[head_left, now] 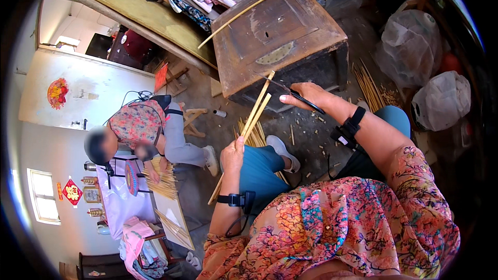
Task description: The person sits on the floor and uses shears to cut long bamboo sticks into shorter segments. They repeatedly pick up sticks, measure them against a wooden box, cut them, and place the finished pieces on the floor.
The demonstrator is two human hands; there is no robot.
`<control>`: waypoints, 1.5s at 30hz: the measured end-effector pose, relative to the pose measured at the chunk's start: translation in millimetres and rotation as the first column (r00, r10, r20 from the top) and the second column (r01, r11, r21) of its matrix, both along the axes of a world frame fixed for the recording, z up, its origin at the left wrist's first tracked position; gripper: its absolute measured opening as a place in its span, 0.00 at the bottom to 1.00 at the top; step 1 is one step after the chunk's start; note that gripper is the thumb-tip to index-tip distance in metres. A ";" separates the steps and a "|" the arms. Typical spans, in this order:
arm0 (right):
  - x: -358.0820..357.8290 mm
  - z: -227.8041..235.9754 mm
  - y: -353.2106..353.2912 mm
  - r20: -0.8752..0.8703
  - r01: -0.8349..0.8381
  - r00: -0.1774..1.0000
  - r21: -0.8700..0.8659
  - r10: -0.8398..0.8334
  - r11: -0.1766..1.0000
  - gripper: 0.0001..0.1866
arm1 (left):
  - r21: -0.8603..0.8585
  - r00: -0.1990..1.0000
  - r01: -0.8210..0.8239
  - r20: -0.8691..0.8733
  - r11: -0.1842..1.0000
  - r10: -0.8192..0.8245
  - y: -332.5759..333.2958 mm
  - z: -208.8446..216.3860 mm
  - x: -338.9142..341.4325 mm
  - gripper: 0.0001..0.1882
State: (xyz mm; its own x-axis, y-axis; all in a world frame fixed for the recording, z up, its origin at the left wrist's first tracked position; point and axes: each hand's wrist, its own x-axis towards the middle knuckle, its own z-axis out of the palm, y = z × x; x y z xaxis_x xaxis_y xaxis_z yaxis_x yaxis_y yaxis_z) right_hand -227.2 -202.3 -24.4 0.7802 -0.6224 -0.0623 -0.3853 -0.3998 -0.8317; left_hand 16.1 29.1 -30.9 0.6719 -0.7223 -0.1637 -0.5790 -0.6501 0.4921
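Observation:
My left hand [232, 154] is closed round two long pale yellow sticks [258, 108], which slant up and away from it over my left knee. In my right hand [307, 95] is a pair of scissors with black handles [314, 106]. Their blades point left, close to the far end of the longer stick; whether they touch it I cannot tell. Beneath my left hand, beside my knee, lies a bundle of similar sticks [254, 139], partly hidden by my leg.
A worn wooden cabinet [244, 31] stands ahead, one long stick [249, 9] across its top. Cut pieces litter the floor [311, 140]. More sticks [367, 84] and plastic bags [443, 101] lie at the right. To the left, another person [137, 124] bends over sticks on a board [175, 223].

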 end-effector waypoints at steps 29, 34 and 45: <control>-18.2 -50.2 8.4 -0.018 0.009 1.000 -0.007 -0.009 1.000 0.26 | 0.145 0.937 0.145 0.299 0.979 -0.183 -0.1 2.0 -30.8 0.30; -23.1 -55.5 19.9 -0.035 0.069 0.997 0.067 -0.067 0.995 0.21 | 0.269 0.963 0.106 0.213 0.957 -0.167 -5.0 5.9 -27.7 0.29; -25.0 -32.7 6.4 0.247 0.392 0.875 0.146 -0.417 0.908 0.27 | -0.141 0.998 -0.051 0.026 0.989 0.055 26.2 17.4 43.8 0.20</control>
State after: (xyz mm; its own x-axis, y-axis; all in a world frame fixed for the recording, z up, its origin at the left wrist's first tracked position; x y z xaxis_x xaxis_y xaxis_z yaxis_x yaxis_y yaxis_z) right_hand -252.1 -195.9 -57.2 0.4561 -0.8889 0.0420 -0.2569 -0.1767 -0.9501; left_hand 60.0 55.3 -13.5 0.7130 -0.6999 -0.0425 -0.5614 -0.6061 0.5635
